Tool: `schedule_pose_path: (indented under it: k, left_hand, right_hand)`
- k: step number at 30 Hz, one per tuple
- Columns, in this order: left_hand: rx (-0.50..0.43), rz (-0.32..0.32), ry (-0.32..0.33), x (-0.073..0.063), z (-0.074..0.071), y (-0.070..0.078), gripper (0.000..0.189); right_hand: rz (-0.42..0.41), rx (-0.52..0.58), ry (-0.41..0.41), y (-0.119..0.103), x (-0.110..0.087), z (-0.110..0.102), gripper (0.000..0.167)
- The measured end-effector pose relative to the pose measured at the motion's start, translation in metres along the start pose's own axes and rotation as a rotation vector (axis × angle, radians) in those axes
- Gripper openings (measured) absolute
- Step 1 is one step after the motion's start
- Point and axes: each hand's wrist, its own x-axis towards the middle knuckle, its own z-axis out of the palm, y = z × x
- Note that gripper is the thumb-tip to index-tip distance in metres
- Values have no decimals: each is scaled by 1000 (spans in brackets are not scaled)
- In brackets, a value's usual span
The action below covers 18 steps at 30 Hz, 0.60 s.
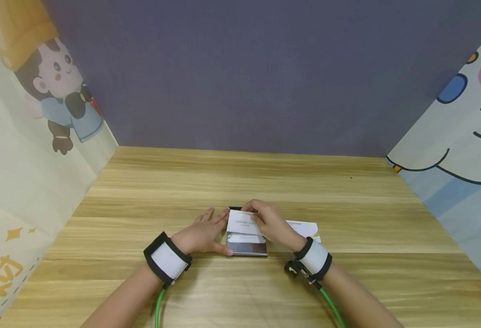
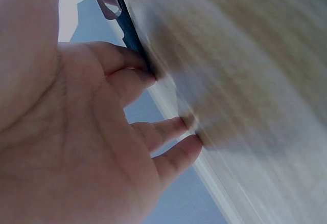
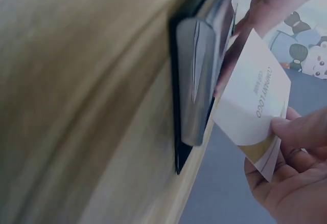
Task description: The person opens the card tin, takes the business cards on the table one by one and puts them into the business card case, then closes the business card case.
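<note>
A business card case [image 1: 247, 249], black with a shiny metal body, lies opened flat on the table. In the right wrist view its metal side [image 3: 196, 86] faces the camera. My left hand [image 1: 204, 234] rests along the case's left side with fingers spread, the thumb at the near corner and fingertips by the black flap [image 2: 134, 42]. Between thumb and fingers, my right hand [image 1: 274, 226] pinches a white business card [image 3: 253, 91] printed "COMPANY LOGO", tilted above the case. Another card [image 1: 246, 238] shows in the case beneath it.
More white cards [image 1: 306, 229] lie on the wooden table [image 1: 174, 182] to the right of the case, partly behind my right wrist. A dark panel [image 1: 244, 82] closes the back, with printed walls left and right. Green cables [image 1: 158, 306] trail from both wristbands.
</note>
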Motion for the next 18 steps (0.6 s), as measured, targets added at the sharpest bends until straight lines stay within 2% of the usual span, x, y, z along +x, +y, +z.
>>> schedule_pose_path:
  k: [18]
  left_hand:
    - [-14, 10, 1, 0, 0, -1, 98]
  right_hand:
    - [37, -34, -80, 1, -3, 4, 28]
